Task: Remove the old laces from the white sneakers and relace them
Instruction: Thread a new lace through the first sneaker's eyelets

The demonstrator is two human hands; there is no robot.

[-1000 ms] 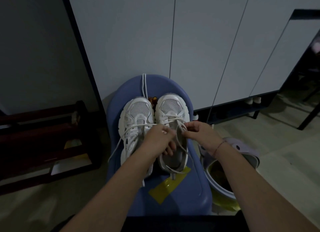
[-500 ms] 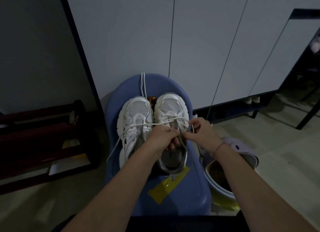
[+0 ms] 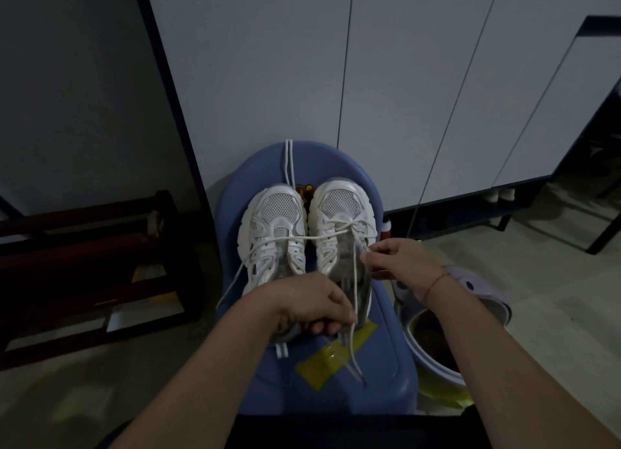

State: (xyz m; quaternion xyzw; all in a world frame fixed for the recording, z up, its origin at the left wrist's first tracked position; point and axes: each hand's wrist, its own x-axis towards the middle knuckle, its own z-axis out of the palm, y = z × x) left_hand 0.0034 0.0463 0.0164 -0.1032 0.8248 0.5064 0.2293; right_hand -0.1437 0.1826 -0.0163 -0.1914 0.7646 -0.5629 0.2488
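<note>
While the left sneaker [image 3: 273, 233] and the right sneaker [image 3: 339, 227] stand side by side on the blue stool [image 3: 386, 364], toes pointing away from you, you work on the one at the stool's right side. Your left hand [image 3: 309, 306] is curled at the near end of the stool, by that shoe's heel. It pinches the white lace [image 3: 353, 280] so that it runs tight down from the front holes. The loose tip hangs over a yellow sticker [image 3: 319, 364] on the seat.

Your right hand [image 3: 403, 264], near the stool's right edge, pinches the lace beside the shoe's side holes with thumb and finger. I think you keep one part tight so the other part can slide through a hole without tangling.

One strand stretches across both shoes toward the stool's left side, so the job looks only partly done. A spare lace [image 3: 289, 161] lies at the stool's far edge, out of your way.
</note>
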